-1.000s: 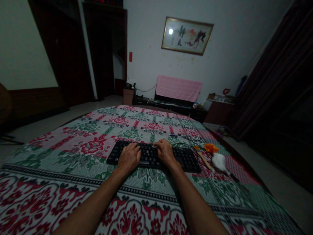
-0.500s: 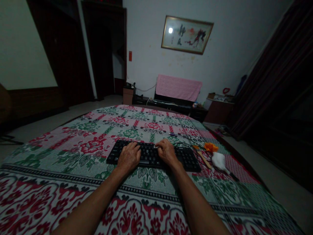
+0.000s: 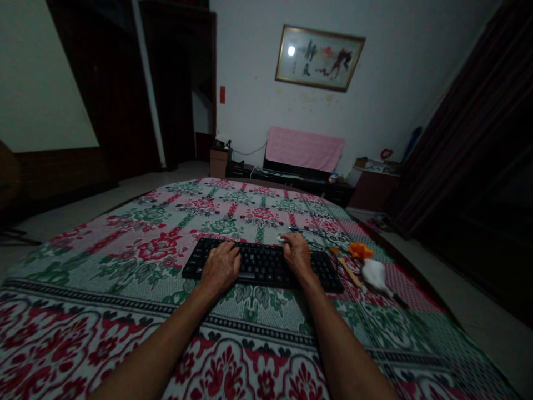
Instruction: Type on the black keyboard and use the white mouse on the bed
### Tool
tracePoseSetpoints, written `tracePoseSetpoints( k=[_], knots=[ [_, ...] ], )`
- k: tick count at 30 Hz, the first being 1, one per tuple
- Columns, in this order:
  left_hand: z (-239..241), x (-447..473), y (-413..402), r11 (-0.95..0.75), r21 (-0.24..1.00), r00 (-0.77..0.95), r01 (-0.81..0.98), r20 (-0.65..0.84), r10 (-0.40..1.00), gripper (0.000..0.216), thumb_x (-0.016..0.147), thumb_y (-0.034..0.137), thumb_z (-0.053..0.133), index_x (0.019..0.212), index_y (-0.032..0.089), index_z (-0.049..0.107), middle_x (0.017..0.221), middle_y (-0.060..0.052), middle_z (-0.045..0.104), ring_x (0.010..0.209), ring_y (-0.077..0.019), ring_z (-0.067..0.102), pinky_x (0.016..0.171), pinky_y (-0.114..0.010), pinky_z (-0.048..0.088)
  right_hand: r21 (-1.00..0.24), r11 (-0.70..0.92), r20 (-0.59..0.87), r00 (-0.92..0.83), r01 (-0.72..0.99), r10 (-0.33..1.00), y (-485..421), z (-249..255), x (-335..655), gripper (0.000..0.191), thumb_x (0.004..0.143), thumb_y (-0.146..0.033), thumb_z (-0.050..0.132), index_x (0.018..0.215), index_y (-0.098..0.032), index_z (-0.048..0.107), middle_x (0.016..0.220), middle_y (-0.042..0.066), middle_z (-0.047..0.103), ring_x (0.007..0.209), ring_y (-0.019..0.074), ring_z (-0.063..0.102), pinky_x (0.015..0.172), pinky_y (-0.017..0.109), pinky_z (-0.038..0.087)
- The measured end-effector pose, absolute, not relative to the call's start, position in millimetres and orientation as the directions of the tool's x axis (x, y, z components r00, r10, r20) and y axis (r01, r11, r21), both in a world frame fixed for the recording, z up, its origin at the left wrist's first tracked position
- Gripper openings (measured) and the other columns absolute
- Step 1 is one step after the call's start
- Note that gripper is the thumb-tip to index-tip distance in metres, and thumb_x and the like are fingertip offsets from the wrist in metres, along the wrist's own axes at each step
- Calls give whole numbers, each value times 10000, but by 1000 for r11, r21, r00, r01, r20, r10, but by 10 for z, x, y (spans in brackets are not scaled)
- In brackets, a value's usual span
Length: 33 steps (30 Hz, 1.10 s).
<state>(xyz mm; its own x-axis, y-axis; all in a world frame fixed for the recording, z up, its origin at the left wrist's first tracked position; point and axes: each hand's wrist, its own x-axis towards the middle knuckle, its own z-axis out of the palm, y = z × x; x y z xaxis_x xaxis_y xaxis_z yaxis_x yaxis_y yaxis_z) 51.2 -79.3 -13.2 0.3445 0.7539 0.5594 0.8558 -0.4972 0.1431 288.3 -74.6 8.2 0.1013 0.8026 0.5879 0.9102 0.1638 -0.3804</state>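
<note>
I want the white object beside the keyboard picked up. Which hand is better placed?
Right, probably. The right hand rests on the right half of the keyboard, nearer the white object; the left hand sits on its left half.

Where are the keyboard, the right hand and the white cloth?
keyboard (image 3: 262, 262), head view, on the bare middle keys.
right hand (image 3: 297, 255), head view, on the back of the hand.
white cloth (image 3: 373, 273), head view, on the middle of the bundle.

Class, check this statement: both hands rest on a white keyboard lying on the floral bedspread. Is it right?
No. The head view shows the keyboard is black, not white. The left hand and right hand do rest on it, on the floral bedspread.
</note>
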Motion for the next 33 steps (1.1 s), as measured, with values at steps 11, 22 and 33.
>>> tracePoseSetpoints(
  k=[11,22,33],
  knots=[
    [-128,506,-797,-506,168,341,846,560,755,282,879,249,440,1049,189,657,1199,-104,621,1148,-245,532,943,-409,433,-285,57,475,89,957,875,-806,43,2862,298,785,-64,483,894,-207,721,911,93,605,886,201,532,793,305,387],
    [-114,510,-807,-499,153,345,853,554,758,282,882,246,440,1050,169,653,1196,-111,621,1138,-249,537,933,-409,436,-290,174,483,-14,941,876,-841,77,2775,291,768,-66,478,869,-205,713,883,64,595,902,187,530,818,308,370],
    [-114,509,-803,-491,151,346,858,535,771,292,890,264,420,1058,185,646,1197,-101,618,1141,-241,533,945,-399,420,-203,372,522,-222,906,824,-842,42,3048,275,779,-56,476,876,-191,696,853,45,591,833,163,533,776,283,382]
  ],
)
